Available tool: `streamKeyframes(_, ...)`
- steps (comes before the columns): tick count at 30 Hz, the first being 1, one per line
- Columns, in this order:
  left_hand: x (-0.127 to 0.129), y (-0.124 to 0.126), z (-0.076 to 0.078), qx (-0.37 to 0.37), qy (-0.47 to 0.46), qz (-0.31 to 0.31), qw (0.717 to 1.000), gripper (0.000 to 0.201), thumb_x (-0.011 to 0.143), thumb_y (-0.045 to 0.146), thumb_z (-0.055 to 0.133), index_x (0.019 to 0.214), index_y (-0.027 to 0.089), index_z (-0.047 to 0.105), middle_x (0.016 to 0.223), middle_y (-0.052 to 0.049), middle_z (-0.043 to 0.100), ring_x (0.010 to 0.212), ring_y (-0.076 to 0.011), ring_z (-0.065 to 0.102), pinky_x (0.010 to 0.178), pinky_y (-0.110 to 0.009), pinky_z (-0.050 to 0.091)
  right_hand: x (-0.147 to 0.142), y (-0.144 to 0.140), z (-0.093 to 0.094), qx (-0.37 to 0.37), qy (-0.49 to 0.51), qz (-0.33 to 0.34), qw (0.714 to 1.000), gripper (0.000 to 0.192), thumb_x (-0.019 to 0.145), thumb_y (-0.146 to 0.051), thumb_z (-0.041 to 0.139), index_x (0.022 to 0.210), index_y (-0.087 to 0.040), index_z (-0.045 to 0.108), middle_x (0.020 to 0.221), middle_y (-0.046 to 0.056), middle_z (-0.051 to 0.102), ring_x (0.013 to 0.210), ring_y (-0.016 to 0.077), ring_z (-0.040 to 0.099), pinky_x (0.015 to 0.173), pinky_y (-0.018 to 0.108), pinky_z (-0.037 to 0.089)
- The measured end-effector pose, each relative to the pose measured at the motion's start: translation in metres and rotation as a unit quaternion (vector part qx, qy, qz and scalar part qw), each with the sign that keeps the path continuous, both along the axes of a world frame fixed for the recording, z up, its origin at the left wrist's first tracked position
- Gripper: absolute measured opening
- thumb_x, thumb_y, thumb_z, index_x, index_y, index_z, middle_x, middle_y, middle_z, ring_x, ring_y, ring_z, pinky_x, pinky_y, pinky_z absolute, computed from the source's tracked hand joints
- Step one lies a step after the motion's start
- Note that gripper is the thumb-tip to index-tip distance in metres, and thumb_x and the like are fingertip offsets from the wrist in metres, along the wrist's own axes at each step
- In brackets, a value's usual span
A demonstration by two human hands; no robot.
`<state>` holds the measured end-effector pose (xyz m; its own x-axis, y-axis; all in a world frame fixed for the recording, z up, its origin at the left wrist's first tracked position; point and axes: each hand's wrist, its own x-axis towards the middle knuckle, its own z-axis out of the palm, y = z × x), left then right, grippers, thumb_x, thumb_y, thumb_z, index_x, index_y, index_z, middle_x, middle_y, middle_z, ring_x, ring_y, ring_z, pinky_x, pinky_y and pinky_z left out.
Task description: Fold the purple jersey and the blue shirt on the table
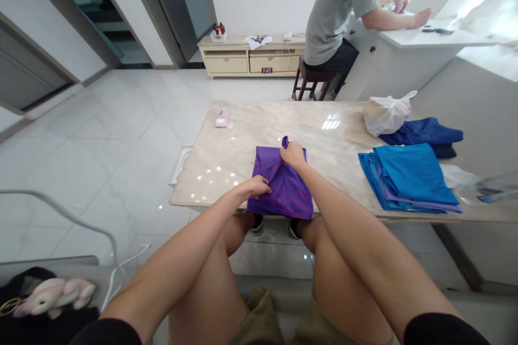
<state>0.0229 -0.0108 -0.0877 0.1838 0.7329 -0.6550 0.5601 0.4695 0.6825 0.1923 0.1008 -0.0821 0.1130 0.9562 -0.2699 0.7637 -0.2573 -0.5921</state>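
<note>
A purple cloth (289, 188) lies partly folded at the front edge of the marble-topped table (202, 172), its near end reaching the edge. My left hand (259, 187) pinches a raised fold near the cloth's left middle. Higher up, my right hand (293, 154) is closed on the cloth's upper part, and a small tuft sticks up above the fingers. Between both hands the fold runs slantwise, with pinkish marks along it. Off to the right sits a stack of folded blue and lilac cloths (416, 178), apart from both hands.
Behind the stack are a dark blue cloth (424, 132) and a white plastic bag (386, 113). A clear plastic bottle (493, 188) lies at the far right. A small pink packet (222, 118) rests at the back left. Beyond the table, a person in a grey shirt (335, 16) sits at a counter.
</note>
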Motion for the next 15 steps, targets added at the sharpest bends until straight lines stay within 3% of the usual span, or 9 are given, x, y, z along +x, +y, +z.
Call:
streamKeyframes(4,-0.018,0.004,-0.003,-0.033,0.022,0.026,0.999,0.013,0.077,0.016,0.080,0.084,0.019,0.069,0.068,0.000,0.067,0.062,-0.0163,0.060,0.055,-0.025,0.041,-0.014,0.002,-0.001,-0.032,0.136,0.036,0.990,0.030,0.109,-0.032,0.061,0.099,-0.010,0.078,0.086,0.017,0.083,0.075,0.0248,0.083,0.067,0.026,0.064)
streamKeyframes(7,-0.031,0.007,-0.003,-0.047,0.019,0.035,0.998,0.016,0.078,0.022,0.085,0.089,0.020,0.073,0.079,-0.003,0.076,0.073,-0.0207,0.070,0.064,-0.028,0.051,-0.005,0.005,-0.001,-0.034,0.204,0.007,0.978,0.031,0.109,-0.034,0.063,0.093,-0.010,0.076,0.089,0.017,0.083,0.070,0.0228,0.082,0.060,0.024,0.063)
streamKeyframes(11,-0.036,0.010,-0.006,-0.052,0.038,0.047,0.997,0.021,0.085,0.028,0.085,0.076,0.019,0.069,0.064,-0.002,0.069,0.061,-0.0192,0.066,0.062,-0.029,0.053,0.032,0.007,-0.006,-0.019,0.142,-0.037,0.989,0.023,0.103,-0.019,0.062,0.089,-0.010,0.078,0.086,0.016,0.084,0.071,0.0225,0.083,0.062,0.023,0.062)
streamKeyframes(15,-0.035,0.012,-0.011,-0.020,0.087,0.020,0.996,0.030,0.086,0.026,0.086,0.067,0.019,0.063,0.048,0.003,0.054,0.050,-0.0162,0.058,0.057,-0.027,0.050,0.072,0.004,-0.014,0.004,-0.005,-0.020,1.000,0.022,0.097,-0.015,0.064,0.086,-0.011,0.082,0.078,0.015,0.082,0.087,0.0251,0.085,0.078,0.023,0.063)
